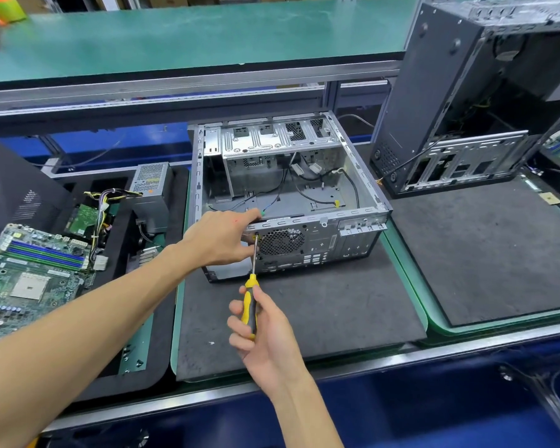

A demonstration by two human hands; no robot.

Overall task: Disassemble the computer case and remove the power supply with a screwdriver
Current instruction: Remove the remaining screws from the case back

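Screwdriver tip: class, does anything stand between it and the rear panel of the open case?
Nothing visible does. The screwdriver, gripped by the right hand, already meets the rear panel; the left hand rests beside the shaft.

1 head view, steeply down, near workbench point(337, 318)

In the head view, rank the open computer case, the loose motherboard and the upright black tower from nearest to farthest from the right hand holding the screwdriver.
From the right hand, gripping the screwdriver:
1. Open computer case, just ahead; the screwdriver tip meets its rear panel.
2. Loose motherboard, far left on the neighbouring tray.
3. Upright black tower, back right on the bench.
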